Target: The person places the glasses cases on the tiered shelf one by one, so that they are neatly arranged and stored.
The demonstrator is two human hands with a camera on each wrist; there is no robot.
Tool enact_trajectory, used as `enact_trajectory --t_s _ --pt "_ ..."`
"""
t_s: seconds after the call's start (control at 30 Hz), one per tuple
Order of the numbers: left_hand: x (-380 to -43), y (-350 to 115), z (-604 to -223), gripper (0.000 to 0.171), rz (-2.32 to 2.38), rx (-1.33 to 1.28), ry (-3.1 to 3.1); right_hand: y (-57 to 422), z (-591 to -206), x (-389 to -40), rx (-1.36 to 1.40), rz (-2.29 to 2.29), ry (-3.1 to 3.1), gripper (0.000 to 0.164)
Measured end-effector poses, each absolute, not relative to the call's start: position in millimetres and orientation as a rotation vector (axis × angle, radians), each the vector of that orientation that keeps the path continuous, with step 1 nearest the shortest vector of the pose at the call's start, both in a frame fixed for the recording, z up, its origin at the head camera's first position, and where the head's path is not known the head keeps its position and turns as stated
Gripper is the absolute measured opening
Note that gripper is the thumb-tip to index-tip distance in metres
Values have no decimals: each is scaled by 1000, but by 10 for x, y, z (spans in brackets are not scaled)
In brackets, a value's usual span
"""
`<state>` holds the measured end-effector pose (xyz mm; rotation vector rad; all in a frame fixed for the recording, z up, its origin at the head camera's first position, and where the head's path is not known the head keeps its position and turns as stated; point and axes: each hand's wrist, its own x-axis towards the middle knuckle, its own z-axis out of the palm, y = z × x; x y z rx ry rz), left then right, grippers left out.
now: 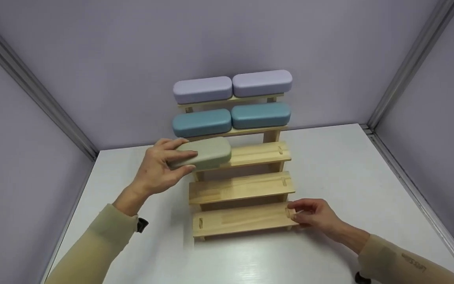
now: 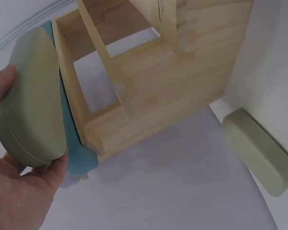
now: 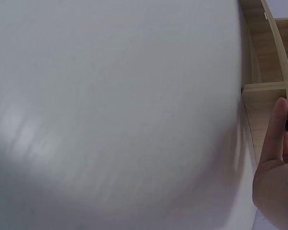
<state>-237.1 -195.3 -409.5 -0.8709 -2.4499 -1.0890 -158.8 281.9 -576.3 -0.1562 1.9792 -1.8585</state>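
My left hand [image 1: 158, 167] grips a pale green glasses case [image 1: 211, 152] by its left end, thumb in front and fingers over the top. The case is over the left part of the middle step of a stepped wooden rack [image 1: 239, 187]; whether it touches the step cannot be told. In the left wrist view, a seam runs round the green case [image 2: 33, 100]. My right hand [image 1: 315, 215] pinches the right end of the rack's lowest step. In the right wrist view, a finger [image 3: 274, 127] lies along the step's underside.
Two lilac cases [image 1: 203, 90] fill the top step, and two teal cases [image 1: 202, 123] fill the one below. Another pale green case [image 2: 259, 151] lies on the white table, seen in the left wrist view. Lilac walls [image 1: 132, 59] enclose the table [image 1: 329, 165].
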Motion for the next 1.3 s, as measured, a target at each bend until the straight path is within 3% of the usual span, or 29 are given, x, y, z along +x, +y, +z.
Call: enact_trajectory --t_s 0.37,0.7,1.3 --pt "-2612 -1198 -4237 31 -1118 -1098 -2388 2797 -5759 -1581 -146 -1846 2008 46" --pt "-2730 -617 -4303 33 -1038 -1079 -2516 2805 -5778 -1589 -171 -1870 1995 48" --pt "-2792 -284 -4441 34 -932 -1045 -2553 2806 -5805 -1590 -194 -1878 1985 47"
